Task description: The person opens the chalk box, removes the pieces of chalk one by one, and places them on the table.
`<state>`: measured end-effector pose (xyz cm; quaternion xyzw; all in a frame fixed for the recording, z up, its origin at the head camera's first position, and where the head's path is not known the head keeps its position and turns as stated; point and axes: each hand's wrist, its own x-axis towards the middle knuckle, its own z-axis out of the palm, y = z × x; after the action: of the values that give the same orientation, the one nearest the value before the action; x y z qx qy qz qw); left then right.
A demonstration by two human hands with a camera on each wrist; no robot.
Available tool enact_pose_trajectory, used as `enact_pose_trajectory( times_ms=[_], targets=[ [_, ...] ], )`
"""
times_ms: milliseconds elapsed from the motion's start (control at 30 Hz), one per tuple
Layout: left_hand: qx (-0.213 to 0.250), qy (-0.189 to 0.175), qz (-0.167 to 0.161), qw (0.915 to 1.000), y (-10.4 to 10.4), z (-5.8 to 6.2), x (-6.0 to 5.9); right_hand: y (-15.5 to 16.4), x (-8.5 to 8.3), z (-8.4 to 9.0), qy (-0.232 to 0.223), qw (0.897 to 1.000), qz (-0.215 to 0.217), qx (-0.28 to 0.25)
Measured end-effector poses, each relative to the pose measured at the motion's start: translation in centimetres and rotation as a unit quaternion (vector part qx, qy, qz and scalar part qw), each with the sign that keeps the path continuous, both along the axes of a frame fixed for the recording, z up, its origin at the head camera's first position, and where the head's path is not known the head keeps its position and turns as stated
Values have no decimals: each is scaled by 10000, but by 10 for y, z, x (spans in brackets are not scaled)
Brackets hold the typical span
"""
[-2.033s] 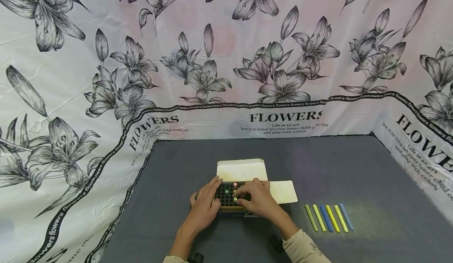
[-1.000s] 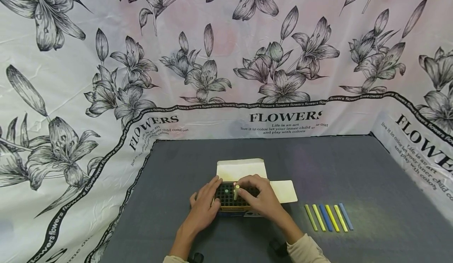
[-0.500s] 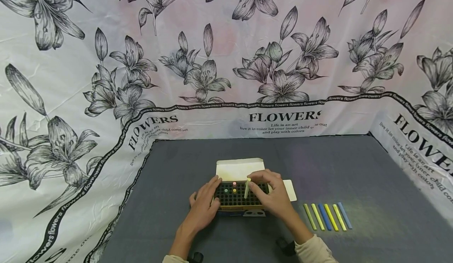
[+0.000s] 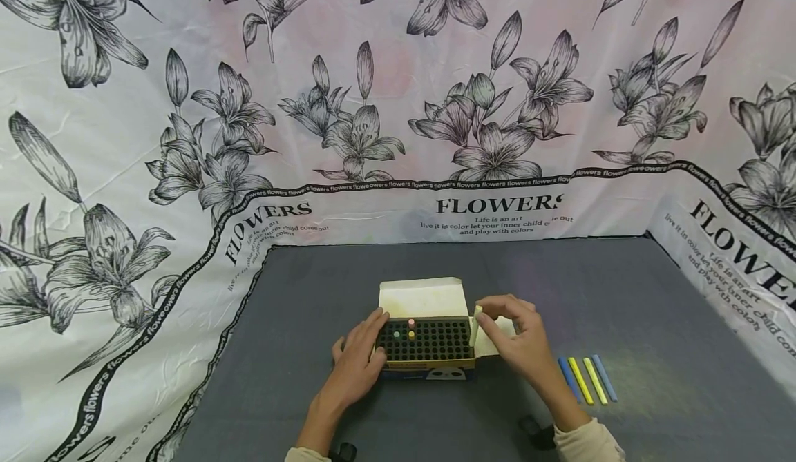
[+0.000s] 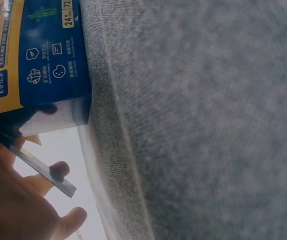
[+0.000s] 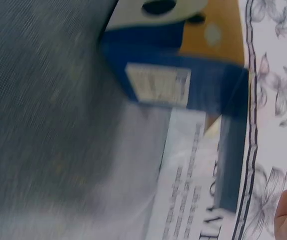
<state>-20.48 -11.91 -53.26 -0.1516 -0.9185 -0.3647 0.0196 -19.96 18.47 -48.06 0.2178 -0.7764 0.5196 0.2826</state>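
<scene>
My left hand (image 4: 356, 357) holds the left end of an open chalk box (image 4: 429, 363), index finger near the back corner and thumb near the front one. In the left wrist view, fingers (image 5: 58, 170) show by the box's dark end flap (image 5: 38, 167). Between thumb and index finger, my right hand (image 4: 519, 334) pinches a pale yellow chalk stick (image 4: 476, 325), nearly upright at the box's right edge. A green (image 4: 396, 334), a pink (image 4: 411, 324) and a yellow chalk (image 4: 412, 335) stand in the box's black grid of holes. The right wrist view barely catches the hand.
Several blue and yellow chalk sticks (image 4: 581, 380) lie in a row on the grey cloth (image 4: 684, 351); the right forearm hides the row's left end. White flaps (image 4: 423, 297) stick out behind and right of the box. A floral curtain (image 4: 385, 137) hangs around the table.
My right hand drew the pale yellow chalk up out of its hole and carried it right, past the box's right edge. My left hand stayed in place. Two sticks became hidden behind the right forearm.
</scene>
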Motion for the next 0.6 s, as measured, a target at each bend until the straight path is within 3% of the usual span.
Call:
enact_pose_trajectory(
  times_ms=[267,600],
  targets=[
    [84,10,-65,9999,0,-1,0,37,5,3,156,9988,-470,44],
    [47,13,-43,10000,0,-3,-1,83,12,-5,348,9955,-875,-69]
  ],
)
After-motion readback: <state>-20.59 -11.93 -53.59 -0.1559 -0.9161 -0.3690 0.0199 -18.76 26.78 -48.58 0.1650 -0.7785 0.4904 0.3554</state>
